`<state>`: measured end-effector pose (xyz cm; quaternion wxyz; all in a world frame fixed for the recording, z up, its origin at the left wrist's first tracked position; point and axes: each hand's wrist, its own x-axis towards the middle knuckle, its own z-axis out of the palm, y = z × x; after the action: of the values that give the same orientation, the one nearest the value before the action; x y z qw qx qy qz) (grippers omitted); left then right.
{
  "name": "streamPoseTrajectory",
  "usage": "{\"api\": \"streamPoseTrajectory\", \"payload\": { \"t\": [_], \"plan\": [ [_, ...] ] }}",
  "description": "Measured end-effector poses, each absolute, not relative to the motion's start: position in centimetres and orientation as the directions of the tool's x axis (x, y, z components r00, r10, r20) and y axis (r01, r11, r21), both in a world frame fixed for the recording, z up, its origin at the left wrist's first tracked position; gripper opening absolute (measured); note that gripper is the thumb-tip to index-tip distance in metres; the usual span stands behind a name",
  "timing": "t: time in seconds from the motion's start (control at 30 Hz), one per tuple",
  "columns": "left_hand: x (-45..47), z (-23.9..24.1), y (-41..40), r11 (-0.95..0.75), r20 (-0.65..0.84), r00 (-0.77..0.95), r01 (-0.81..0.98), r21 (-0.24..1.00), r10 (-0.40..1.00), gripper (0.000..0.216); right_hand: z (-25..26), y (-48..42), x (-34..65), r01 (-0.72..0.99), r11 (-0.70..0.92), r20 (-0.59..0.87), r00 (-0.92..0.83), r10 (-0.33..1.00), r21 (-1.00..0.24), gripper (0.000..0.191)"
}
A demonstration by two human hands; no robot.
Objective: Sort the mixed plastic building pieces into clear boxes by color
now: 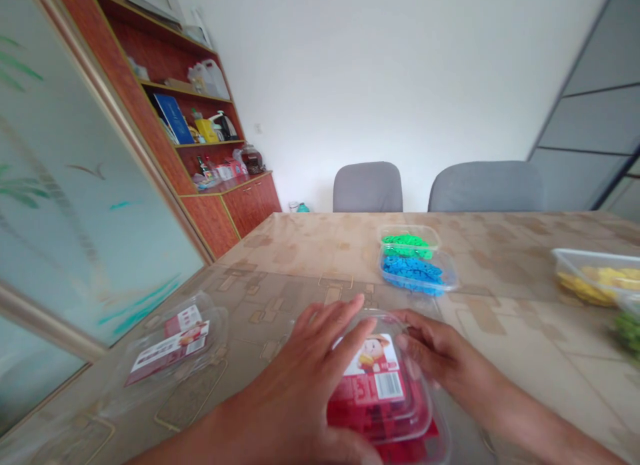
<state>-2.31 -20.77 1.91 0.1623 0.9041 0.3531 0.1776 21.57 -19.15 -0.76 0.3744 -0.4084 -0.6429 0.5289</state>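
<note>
Red tub sat before person, lid on, sealing unclear | left hand spread open over lid; right hand pinched its rim | around tub: blue tub, green tub at 12 o'clock, yellow tub at 2, looked uncovered; labelled lids at 9

The box was made of clear plastic, with round corners, and you could see right through it. It sat flat on the table, near the front edge of the view, and its closest end was cut off. Inside were bright red pieces, but they were too blurry to tell their shape. A clear lid lay on top of the box, and part of the box's rim showed past it. I couldn't tell if it was pressed tight. On the lid was a white and red label with a cartoon person in a hat and a barcode.
</note>
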Motion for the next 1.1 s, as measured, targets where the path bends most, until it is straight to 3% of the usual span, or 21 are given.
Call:
{"api": "streamPoseTrajectory", "payload": {
  "t": [0.07,0.13,0.17,0.23,0.33,0.43,0.53,0.73,0.9,1.1],
  "plan": [
    [-3.5,2.6,-20.5,-0.648,0.342,0.553,0.605,0.463,0.760,0.070,0.3,-18.7,22.7,0.158,0.090,0.037,-0.315,0.948,-0.983,0.052],
    [-4.8,3.0,-20.2,-0.543,0.462,0.308,0.627,0.560,0.832,0.045,1.2,-18.3,23.8,0.197,0.084,0.036,-0.235,0.971,-0.977,0.053],
    [-5.3,2.9,-20.0,-0.475,0.465,0.191,0.617,0.628,0.864,0.038,1.3,-18.2,24.1,0.210,0.081,0.035,-0.214,0.976,-0.974,0.054],
    [-6.0,2.1,-19.8,-0.313,0.334,0.064,0.546,0.777,0.940,0.035,0.9,-18.2,24.2,0.223,0.070,0.020,-0.219,0.975,-0.972,0.056],
    [-6.0,-0.4,-20.2,-0.072,0.033,0.106,0.389,0.918,0.994,0.043,-1.0,-18.8,23.1,0.273,0.064,-0.014,-0.275,0.961,-0.960,0.054],
    [-5.5,-3.0,-20.9,0.072,-0.130,0.166,0.317,0.946,0.978,0.048,-2.8,-19.5,22.1,0.485,0.138,-0.013,-0.295,0.956,-0.863,0.049],
    [-5.2,-4.6,-21.4,0.142,-0.196,0.186,0.268,0.953,0.963,0.051,-3.3,-19.8,22.1,0.690,0.210,-0.034,-0.323,0.946,-0.692,0.050],
    [-5.2,-4.9,-21.7,0.221,-0.242,0.206,0.122,0.968,0.948,0.059,-2.8,-20.0,22.9,0.828,0.185,-0.099,-0.276,0.956,-0.529,0.050],
    [-4.6,-4.2,-22.3,0.275,-0.278,0.182,0.039,0.961,0.943,0.046,-3.4,-19.9,23.1,0.749,0.096,-0.124,-0.231,0.965,-0.655,0.048],
    [-4.1,-4.1,-22.6,0.287,-0.271,0.172,-0.075,0.955,0.947,0.042,-3.7,-20.0,22.7,0.565,-0.033,-0.183,-0.212,0.960,-0.825,0.060]
  ]
}}
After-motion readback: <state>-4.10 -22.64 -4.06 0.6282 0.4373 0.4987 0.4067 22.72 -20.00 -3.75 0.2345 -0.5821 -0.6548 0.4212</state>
